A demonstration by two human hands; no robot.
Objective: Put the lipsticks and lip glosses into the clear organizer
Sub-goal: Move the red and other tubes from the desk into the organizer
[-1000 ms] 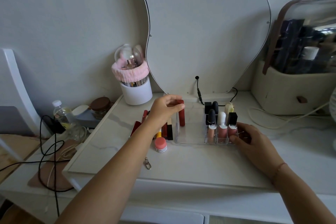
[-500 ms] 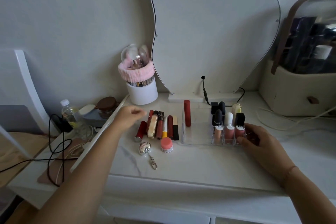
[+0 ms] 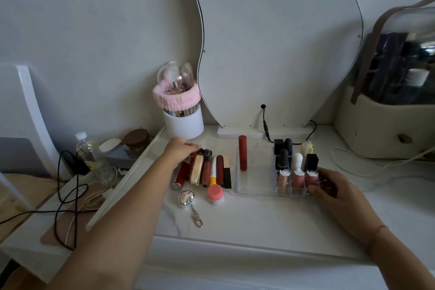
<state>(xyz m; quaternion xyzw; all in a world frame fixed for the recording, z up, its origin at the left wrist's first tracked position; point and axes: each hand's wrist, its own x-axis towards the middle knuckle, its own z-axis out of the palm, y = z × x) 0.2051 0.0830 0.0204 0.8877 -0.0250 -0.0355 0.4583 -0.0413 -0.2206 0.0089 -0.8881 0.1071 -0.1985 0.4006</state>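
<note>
Left grip [image 3: 182, 149] reaches over the far ends of a row of loose lipstick and lip gloss tubes [image 3: 207, 169] lying side by side on the white marble tabletop [image 3: 259, 219]. Its fingers are curled down onto the tubes, but I cannot tell whether they pinch one. Right grip [image 3: 334, 193] is clamped on the near right corner of the clear acrylic organizer [image 3: 254, 192], thumb on the near wall and fingers round the right end.

The organizer sits on the tabletop just right of the loose row. In its open left section a dark red lipstick tube [image 3: 243, 155] stands upright at the far left corner. Its small right compartments hold three pink gloss tubes [image 3: 297, 178] in the near row, capped black, white and black. Black-capped tubes [image 3: 283, 146] and a pale yellow piece [image 3: 307, 147] stand in the row behind.

Near the loose row lie a small jar with a pink lid [image 3: 215, 194] and a silver heart-shaped keychain [image 3: 187, 198]. Farther back stand a white cup wrapped in a pink fluffy band [image 3: 183, 122] and a wavy-edged mirror [image 3: 277, 42].
</note>
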